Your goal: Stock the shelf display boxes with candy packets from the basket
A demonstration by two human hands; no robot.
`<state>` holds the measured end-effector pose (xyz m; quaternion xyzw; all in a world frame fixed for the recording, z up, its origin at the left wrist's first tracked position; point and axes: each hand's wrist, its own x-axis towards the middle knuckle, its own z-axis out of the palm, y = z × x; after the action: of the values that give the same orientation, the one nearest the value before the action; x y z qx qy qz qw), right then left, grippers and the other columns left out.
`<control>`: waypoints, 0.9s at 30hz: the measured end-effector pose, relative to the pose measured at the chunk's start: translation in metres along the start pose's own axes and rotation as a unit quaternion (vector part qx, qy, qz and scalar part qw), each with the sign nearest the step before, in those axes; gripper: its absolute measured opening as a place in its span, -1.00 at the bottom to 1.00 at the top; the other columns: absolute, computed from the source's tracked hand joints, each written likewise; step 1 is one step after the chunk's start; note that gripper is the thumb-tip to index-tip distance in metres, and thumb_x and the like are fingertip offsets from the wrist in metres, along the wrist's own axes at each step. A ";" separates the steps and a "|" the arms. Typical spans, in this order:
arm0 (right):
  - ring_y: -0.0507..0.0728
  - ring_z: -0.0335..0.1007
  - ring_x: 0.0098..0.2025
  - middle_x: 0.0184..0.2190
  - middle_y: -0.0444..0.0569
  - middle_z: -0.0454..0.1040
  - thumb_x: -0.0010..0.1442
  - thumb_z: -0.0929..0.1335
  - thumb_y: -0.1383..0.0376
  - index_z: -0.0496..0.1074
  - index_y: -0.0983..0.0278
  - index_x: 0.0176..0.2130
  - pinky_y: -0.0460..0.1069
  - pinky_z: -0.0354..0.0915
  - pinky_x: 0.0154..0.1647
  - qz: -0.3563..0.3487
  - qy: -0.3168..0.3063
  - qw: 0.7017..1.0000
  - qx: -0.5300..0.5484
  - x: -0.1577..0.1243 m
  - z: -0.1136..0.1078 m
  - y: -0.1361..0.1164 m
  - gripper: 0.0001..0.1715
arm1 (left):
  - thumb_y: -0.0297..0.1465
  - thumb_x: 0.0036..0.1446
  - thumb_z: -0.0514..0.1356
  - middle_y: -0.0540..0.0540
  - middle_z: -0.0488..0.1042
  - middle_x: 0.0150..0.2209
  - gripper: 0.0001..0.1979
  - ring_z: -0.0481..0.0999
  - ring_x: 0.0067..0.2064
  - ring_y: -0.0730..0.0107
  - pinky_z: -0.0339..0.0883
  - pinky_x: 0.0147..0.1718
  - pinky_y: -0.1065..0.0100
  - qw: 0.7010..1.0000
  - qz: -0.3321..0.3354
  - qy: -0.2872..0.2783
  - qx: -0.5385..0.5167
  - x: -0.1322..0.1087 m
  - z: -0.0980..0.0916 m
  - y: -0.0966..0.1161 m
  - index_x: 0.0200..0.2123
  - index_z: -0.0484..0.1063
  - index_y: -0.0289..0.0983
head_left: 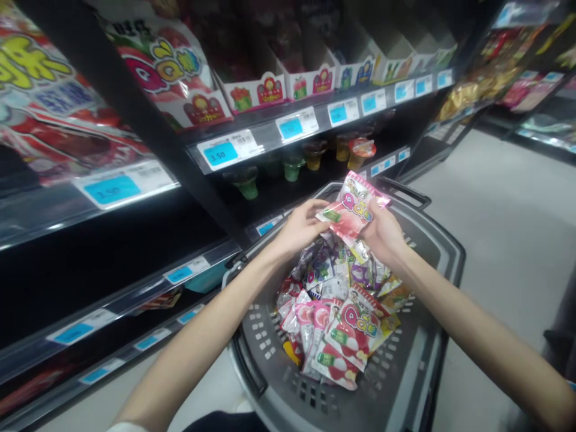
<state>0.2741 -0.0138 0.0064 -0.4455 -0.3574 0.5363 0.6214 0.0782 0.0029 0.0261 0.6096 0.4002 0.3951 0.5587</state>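
Dark metal shop shelving (270, 137) runs along the left of my hands, its edges lined with blue-and-white price tags (220, 153), and pale floor (508, 228) lies to the right.

Both hands are clamped on one pink-and-white crinkly sweet packet (353, 207). My left hand (300, 227) pinches its left edge and my right hand (382, 234) grips its right side from below. I hold it just above the grey perforated plastic basket (315, 396).

Under my hands a heap of glossy pink, purple and yellow packets (337, 312) fills the basket's middle. I judge that this one packet is lifted out and the many others are yet to be handled.

Just beyond the packet, the basket's black handle (405, 191) sits near the shelf edge, where small jelly cups (246, 183) stand, so room is tight there. Rightward of my right hand the floor gives free room.
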 end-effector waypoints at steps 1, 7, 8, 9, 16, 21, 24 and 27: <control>0.25 0.55 0.03 -0.02 -0.03 0.60 0.27 0.39 -0.01 0.44 0.12 -0.12 0.30 0.52 0.00 0.005 0.002 1.000 0.010 -0.001 0.001 -0.002 -0.69 | -0.49 -0.02 0.35 -0.22 0.59 -0.02 -0.56 0.62 -0.16 0.33 0.50 -0.10 0.24 1.000 -0.009 0.009 -0.004 0.000 0.001 0.001 -0.02 0.44 -0.31; 0.17 0.57 -0.09 -0.15 -0.08 0.62 0.26 0.40 0.02 0.45 0.12 -0.15 0.14 0.52 -0.03 0.099 0.015 0.995 -0.003 -0.003 0.006 -0.012 -0.73 | -0.52 -0.03 0.33 -0.11 0.61 -0.32 -0.76 0.59 -0.35 0.39 0.51 -0.28 0.31 0.994 0.046 0.079 0.067 -0.002 0.000 0.004 -0.23 0.50 -0.31; 0.15 0.57 -0.13 -0.19 -0.10 0.61 0.26 0.40 0.01 0.45 0.12 -0.17 0.12 0.52 -0.04 0.123 0.000 0.992 -0.011 -0.004 0.007 -0.014 -0.73 | -0.53 -0.02 0.30 -0.09 0.61 -0.34 -0.82 0.59 -0.35 0.38 0.51 -0.28 0.32 0.987 0.082 0.096 0.096 -0.002 0.000 0.004 -0.27 0.51 -0.30; 0.14 0.57 -0.17 -0.22 -0.10 0.60 0.24 0.41 -0.01 0.45 0.13 -0.20 0.10 0.51 -0.04 0.146 -0.021 0.989 -0.012 -0.006 0.008 -0.016 -0.71 | -0.55 -0.01 0.27 -0.07 0.60 -0.36 -0.84 0.59 -0.35 0.38 0.52 -0.28 0.33 0.980 0.115 0.110 0.120 -0.002 0.000 0.005 -0.30 0.52 -0.28; 0.09 0.52 -0.03 -0.14 -0.13 0.59 0.08 0.54 0.07 0.48 0.14 -0.25 0.10 0.39 0.21 0.109 -0.137 0.985 0.003 -0.018 0.017 -0.026 -0.68 | -0.59 0.01 0.19 -0.05 0.60 -0.35 -0.83 0.60 -0.33 0.39 0.50 -0.28 0.39 0.952 0.248 0.099 0.151 -0.004 -0.005 0.011 -0.32 0.52 -0.28; 0.06 0.51 -0.06 -0.16 -0.13 0.58 -0.02 0.60 0.24 0.49 0.17 -0.25 0.03 0.38 0.19 0.039 -0.113 0.992 -0.050 -0.016 0.020 -0.042 -0.65 | -0.51 0.23 0.15 -0.13 0.58 -0.23 -0.84 0.58 -0.28 0.36 0.39 -0.29 0.39 0.848 0.393 -0.034 0.354 -0.005 -0.016 0.016 -0.19 0.52 -0.29; 0.05 0.51 -0.13 -0.20 -0.15 0.57 -0.14 0.63 0.33 0.48 0.17 -0.21 -0.02 0.42 0.09 -0.010 -0.084 0.992 -0.096 -0.013 0.026 -0.062 -0.52 | -0.45 0.30 0.13 -0.13 0.58 -0.17 -0.81 0.58 -0.25 0.35 0.35 -0.29 0.40 0.817 0.403 -0.053 0.409 -0.005 -0.021 0.017 -0.08 0.50 -0.28; 0.05 0.50 -0.18 -0.23 -0.18 0.54 -0.20 0.64 0.36 0.47 0.13 -0.12 0.01 0.45 0.03 -0.099 -0.076 0.981 -0.151 -0.006 0.038 -0.087 -0.37 | -0.39 0.31 0.13 -0.10 0.61 -0.17 -0.64 0.59 -0.24 0.34 0.35 -0.27 0.40 0.842 0.368 -0.040 0.392 -0.006 -0.023 0.018 0.15 0.38 -0.25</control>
<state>0.2683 -0.0154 0.1014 -0.4546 -0.5224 0.4442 0.5685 0.0555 0.0049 0.0453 0.8954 0.2449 0.3576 0.1020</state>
